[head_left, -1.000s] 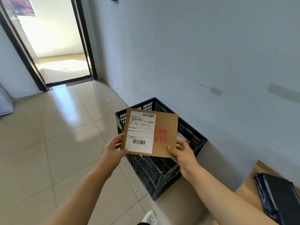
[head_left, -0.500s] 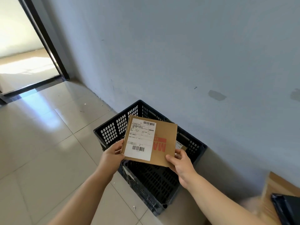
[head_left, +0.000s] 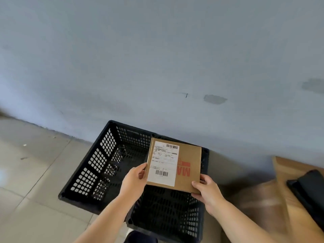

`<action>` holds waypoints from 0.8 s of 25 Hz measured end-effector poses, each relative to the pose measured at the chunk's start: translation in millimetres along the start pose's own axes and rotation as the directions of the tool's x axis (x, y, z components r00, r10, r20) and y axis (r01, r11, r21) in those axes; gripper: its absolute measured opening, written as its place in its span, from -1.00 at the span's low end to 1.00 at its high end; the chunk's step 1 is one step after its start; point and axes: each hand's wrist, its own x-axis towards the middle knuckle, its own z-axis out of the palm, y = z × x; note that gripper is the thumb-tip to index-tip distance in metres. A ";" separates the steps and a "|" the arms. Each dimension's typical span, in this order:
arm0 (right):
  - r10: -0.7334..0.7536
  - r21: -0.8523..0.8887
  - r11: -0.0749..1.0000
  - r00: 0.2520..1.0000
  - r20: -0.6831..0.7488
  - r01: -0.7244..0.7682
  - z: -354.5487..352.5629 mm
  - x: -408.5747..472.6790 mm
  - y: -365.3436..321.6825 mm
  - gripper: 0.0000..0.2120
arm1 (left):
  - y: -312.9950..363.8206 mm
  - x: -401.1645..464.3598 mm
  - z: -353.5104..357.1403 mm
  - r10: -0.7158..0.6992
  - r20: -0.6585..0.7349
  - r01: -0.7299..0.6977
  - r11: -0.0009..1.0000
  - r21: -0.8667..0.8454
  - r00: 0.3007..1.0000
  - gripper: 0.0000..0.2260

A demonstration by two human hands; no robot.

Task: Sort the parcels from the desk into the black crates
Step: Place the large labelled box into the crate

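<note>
Nearest to the camera, two bare forearms reach forward, and both hands hold one flat brown cardboard parcel above the black plastic lattice crate. The left hand grips the parcel's left edge near the lower corner, thumb on top and the other fingers under it; the right hand pinches the lower right corner, thumb on the top face and fingers curled below. The parcel is tilted a little and carries one white shipping label with two barcodes, and red printed letters beside the label. Compared with half a second ago, the view has turned to the right and downward: the doorway is gone from the picture, the crate now shows its whole left wall and open inside, and the parcel sits over the crate's right half instead of over its middle. I count one crate, one parcel in the hands, and one dark flat package lying on the wooden desk at the right edge, blurred. The left half of the crate's inside is open and nothing shows in it; what lies under the parcel I cannot tell. The crate's far rim stands close to the grey-blue wall, and pale floor tiles lie open to the left of it.
</note>
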 end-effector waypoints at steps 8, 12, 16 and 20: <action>0.231 0.117 0.970 0.955 -0.185 -0.212 41.3 54.1 47.7 -0.56 | -38.9 92.0 17.1 -0.009 0.211 -0.052 0.957 0.285 0.977 -0.60; 0.245 0.084 0.969 0.952 -0.186 -0.233 41.5 92.5 54.4 -0.46 | -52.5 123.6 42.1 -0.049 0.208 -0.021 0.946 0.323 0.977 -0.56; 0.232 0.037 0.973 0.962 -0.144 -0.229 43.9 152.6 57.7 -0.43 | -67.0 166.9 70.2 -0.036 0.147 -0.028 0.913 0.408 0.989 -0.44; 0.206 0.025 0.979 0.966 -0.156 -0.204 46.9 203.1 64.6 -0.42 | -81.1 199.2 94.4 0.054 0.040 -0.068 0.837 0.543 0.998 -0.43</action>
